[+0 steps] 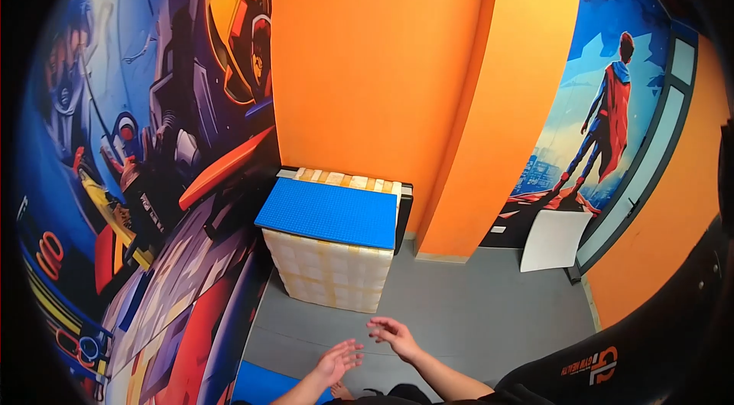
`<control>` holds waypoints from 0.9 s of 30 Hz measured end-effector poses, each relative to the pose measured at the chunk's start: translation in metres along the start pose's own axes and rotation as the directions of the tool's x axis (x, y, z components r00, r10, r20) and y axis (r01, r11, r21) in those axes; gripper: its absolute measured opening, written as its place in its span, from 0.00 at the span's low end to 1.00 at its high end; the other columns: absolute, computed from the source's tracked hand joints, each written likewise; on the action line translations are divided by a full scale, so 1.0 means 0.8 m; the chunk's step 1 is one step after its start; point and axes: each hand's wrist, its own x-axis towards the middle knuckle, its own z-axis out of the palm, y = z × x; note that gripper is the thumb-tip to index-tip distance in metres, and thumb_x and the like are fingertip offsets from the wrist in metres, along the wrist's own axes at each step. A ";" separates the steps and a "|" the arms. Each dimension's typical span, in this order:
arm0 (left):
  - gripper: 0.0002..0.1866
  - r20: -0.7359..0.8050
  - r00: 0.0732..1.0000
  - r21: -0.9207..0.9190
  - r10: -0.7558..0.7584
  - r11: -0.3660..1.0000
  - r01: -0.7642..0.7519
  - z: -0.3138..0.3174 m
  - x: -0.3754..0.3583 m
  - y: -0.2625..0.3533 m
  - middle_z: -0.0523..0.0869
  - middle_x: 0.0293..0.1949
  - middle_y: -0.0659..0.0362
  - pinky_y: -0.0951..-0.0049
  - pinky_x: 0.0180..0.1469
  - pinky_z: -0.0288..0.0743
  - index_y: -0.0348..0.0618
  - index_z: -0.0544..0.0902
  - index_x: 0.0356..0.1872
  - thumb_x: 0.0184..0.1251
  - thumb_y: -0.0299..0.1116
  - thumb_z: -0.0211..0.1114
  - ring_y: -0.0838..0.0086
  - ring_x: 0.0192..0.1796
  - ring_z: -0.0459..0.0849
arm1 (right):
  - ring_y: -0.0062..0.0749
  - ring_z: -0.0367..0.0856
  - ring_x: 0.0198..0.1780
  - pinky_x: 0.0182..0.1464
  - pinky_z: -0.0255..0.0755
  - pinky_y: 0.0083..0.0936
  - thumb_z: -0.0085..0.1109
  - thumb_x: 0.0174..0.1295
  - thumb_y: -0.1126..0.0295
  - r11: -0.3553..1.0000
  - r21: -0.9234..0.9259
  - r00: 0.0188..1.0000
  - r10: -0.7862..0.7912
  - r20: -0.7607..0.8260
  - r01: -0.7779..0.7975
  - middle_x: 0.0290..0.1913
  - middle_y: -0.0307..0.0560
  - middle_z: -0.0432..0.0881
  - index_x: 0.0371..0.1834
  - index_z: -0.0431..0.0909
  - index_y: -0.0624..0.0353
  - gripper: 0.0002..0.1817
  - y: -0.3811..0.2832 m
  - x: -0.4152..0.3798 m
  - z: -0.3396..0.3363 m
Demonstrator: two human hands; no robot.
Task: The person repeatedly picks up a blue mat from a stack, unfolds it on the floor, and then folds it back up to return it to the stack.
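Note:
My left hand is raised over the grey floor, fingers apart, holding nothing. Close to its right, my right hand is also lifted with spread, slightly bent fingers and nothing in them. The two hands do not touch. Beyond them, against the wall, stands a large pale block wrapped in clear and yellowish tape. On its top lies a flat blue studded mat. Neither hand touches the block or the mat.
An orange wall and pillar rise behind the block. Painted murals cover the left wall and the far right. A white sheet leans near a glazed door. A blue floor mat and a black padded item lie nearby.

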 end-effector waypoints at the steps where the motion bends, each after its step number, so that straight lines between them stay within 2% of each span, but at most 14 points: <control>1: 0.23 0.029 1.000 0.008 -0.009 1.000 0.009 0.003 0.021 0.022 0.75 0.63 0.47 0.52 0.64 0.71 0.41 0.68 0.65 0.74 0.39 0.56 0.57 0.60 0.77 | 0.31 0.81 0.52 0.51 0.75 0.27 0.55 0.69 0.72 1.000 0.004 1.000 -0.021 -0.010 0.021 0.58 0.47 0.81 0.63 0.72 0.61 0.20 -0.009 0.025 -0.005; 8: 0.24 0.031 0.999 -0.049 -0.036 0.998 0.037 0.025 0.172 0.114 0.76 0.62 0.49 0.54 0.64 0.71 0.42 0.66 0.66 0.73 0.37 0.56 0.58 0.60 0.77 | 0.32 0.82 0.52 0.51 0.75 0.27 0.55 0.69 0.74 0.997 0.049 0.998 -0.055 -0.024 0.056 0.57 0.47 0.81 0.63 0.71 0.62 0.19 -0.036 0.209 -0.082; 14: 0.24 -0.187 0.979 -0.172 0.078 0.979 -0.111 0.017 0.334 0.152 0.73 0.65 0.50 0.46 0.67 0.67 0.43 0.68 0.65 0.72 0.39 0.58 0.54 0.63 0.74 | 0.29 0.81 0.49 0.50 0.74 0.25 0.56 0.67 0.74 0.998 0.061 0.997 0.014 0.078 -0.019 0.57 0.48 0.81 0.62 0.72 0.63 0.20 -0.059 0.414 -0.186; 16: 0.24 -0.410 0.912 -0.252 0.002 0.961 -0.115 0.009 0.386 0.159 0.71 0.65 0.51 0.42 0.68 0.66 0.45 0.68 0.64 0.69 0.38 0.61 0.54 0.66 0.70 | 0.27 0.80 0.50 0.51 0.74 0.25 0.58 0.67 0.74 1.000 -0.022 0.996 0.013 0.083 -0.011 0.57 0.47 0.81 0.62 0.72 0.63 0.20 -0.057 0.494 -0.222; 17: 0.24 -0.463 0.886 -0.278 -0.019 0.952 -0.125 -0.006 0.415 0.157 0.69 0.66 0.52 0.41 0.66 0.68 0.46 0.67 0.62 0.68 0.36 0.62 0.54 0.68 0.67 | 0.23 0.79 0.49 0.54 0.74 0.23 0.61 0.64 0.76 0.987 -0.133 0.988 -0.072 0.140 0.091 0.55 0.45 0.82 0.60 0.74 0.62 0.20 -0.059 0.534 -0.239; 18: 0.24 -0.494 0.870 -0.285 0.011 0.943 -0.174 -0.010 0.441 0.159 0.69 0.66 0.52 0.41 0.66 0.68 0.46 0.67 0.62 0.68 0.36 0.62 0.54 0.68 0.67 | 0.25 0.78 0.52 0.55 0.73 0.24 0.65 0.61 0.73 0.954 -0.254 0.970 -0.107 0.216 0.162 0.55 0.43 0.81 0.60 0.75 0.60 0.22 -0.057 0.578 -0.259; 19: 0.25 -0.572 0.820 -0.230 0.017 0.956 -0.180 -0.012 0.466 0.157 0.69 0.65 0.53 0.42 0.66 0.69 0.46 0.67 0.62 0.67 0.36 0.63 0.54 0.68 0.67 | 0.32 0.76 0.57 0.60 0.72 0.29 0.70 0.58 0.66 0.920 -0.358 0.977 -0.093 0.194 0.158 0.56 0.46 0.79 0.59 0.76 0.59 0.25 -0.052 0.623 -0.276; 20: 0.25 -0.648 0.762 -0.179 0.018 0.968 -0.174 -0.014 0.487 0.159 0.68 0.65 0.54 0.43 0.65 0.70 0.46 0.67 0.62 0.67 0.36 0.64 0.55 0.67 0.67 | 0.36 0.74 0.59 0.63 0.68 0.32 0.70 0.57 0.66 0.742 -0.567 0.934 -0.273 0.233 0.358 0.54 0.47 0.78 0.59 0.74 0.60 0.26 -0.054 0.663 -0.289; 21: 0.25 -0.677 0.735 -0.191 0.024 0.960 -0.207 -0.016 0.504 0.163 0.68 0.65 0.54 0.43 0.65 0.70 0.46 0.67 0.62 0.67 0.36 0.64 0.55 0.67 0.67 | 0.46 0.73 0.61 0.65 0.66 0.37 0.72 0.53 0.63 0.615 -0.651 0.894 -0.341 0.289 0.445 0.58 0.55 0.76 0.61 0.72 0.62 0.32 -0.062 0.706 -0.301; 22: 0.34 -0.702 0.712 -0.165 0.020 0.968 -0.190 -0.018 0.521 0.166 0.65 0.68 0.54 0.46 0.64 0.71 0.47 0.60 0.68 0.65 0.38 0.66 0.55 0.68 0.66 | 0.52 0.71 0.63 0.67 0.65 0.39 0.72 0.51 0.64 0.535 -0.725 0.895 -0.349 0.277 0.433 0.61 0.60 0.74 0.62 0.70 0.63 0.35 -0.065 0.741 -0.309; 23: 0.42 -0.722 0.692 -0.143 0.014 0.975 -0.169 -0.019 0.534 0.167 0.62 0.70 0.55 0.49 0.63 0.72 0.48 0.54 0.74 0.63 0.39 0.68 0.55 0.69 0.65 | 0.56 0.70 0.65 0.68 0.64 0.41 0.71 0.51 0.60 0.426 -0.837 0.933 -0.255 0.252 0.343 0.64 0.63 0.72 0.67 0.66 0.64 0.40 -0.068 0.773 -0.316; 24: 0.42 -0.739 0.673 -0.161 0.012 0.968 -0.194 -0.018 0.546 0.168 0.62 0.70 0.55 0.49 0.63 0.72 0.48 0.54 0.74 0.63 0.39 0.68 0.55 0.69 0.65 | 0.58 0.70 0.66 0.68 0.64 0.41 0.69 0.53 0.53 0.141 -0.952 0.928 -0.300 0.221 0.272 0.65 0.63 0.72 0.71 0.61 0.62 0.45 -0.042 0.800 -0.324; 26: 0.42 -0.799 0.601 -0.168 -0.005 0.962 -0.216 -0.017 0.561 0.173 0.66 0.68 0.56 0.51 0.62 0.71 0.48 0.57 0.72 0.60 0.40 0.71 0.56 0.69 0.66 | 0.58 0.71 0.65 0.67 0.65 0.43 0.66 0.54 0.47 0.192 -0.977 0.994 0.042 0.101 0.091 0.65 0.63 0.72 0.75 0.56 0.60 0.49 -0.040 0.833 -0.324; 27: 0.42 -0.809 0.587 -0.174 -0.003 0.956 -0.235 -0.018 0.562 0.179 0.66 0.68 0.56 0.51 0.62 0.71 0.48 0.57 0.72 0.60 0.40 0.71 0.56 0.69 0.66 | 0.58 0.71 0.65 0.67 0.65 0.43 0.66 0.54 0.47 0.193 -0.975 0.991 0.052 0.125 0.113 0.65 0.63 0.72 0.75 0.56 0.60 0.49 -0.048 0.837 -0.312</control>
